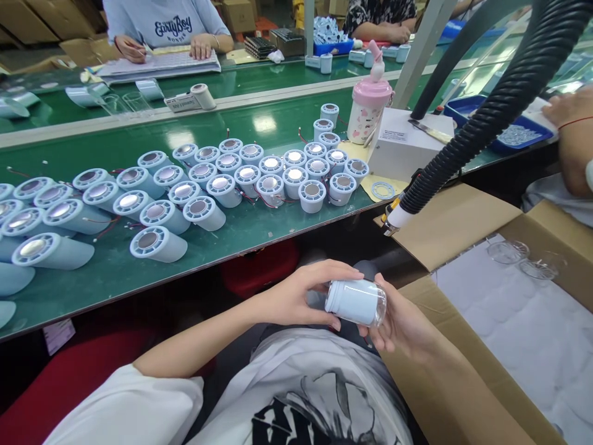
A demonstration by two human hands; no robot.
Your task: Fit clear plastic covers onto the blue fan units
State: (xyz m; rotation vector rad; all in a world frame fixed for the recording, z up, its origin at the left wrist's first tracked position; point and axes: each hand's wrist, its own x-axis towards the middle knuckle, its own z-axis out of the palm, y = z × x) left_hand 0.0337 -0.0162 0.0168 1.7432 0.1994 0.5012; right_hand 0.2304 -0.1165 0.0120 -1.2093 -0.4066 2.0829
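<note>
Between my two hands, above my lap, lies a light-blue cylinder in a clear plastic cover [356,302], tilted on its side. My left hand [308,293] grips its blue ridged end, thumb below and fingers above. At the clear rounded end, my right hand [401,318] cups it, with fingertips underneath. Several similar light-blue cylindrical housings [204,211] stand in rows on the green bench in front of me, round silvery or grey discs showing in their tops and thin red and black wires beside some.
A black corrugated hose [477,130] hangs at the right, near a white box [407,145] and a pink-lidded bottle [369,108]. Below is an open carton [500,334] with clear round covers [542,266]. Across the bench [259,247], co-workers sit; another person's arm [574,136] is at the right.
</note>
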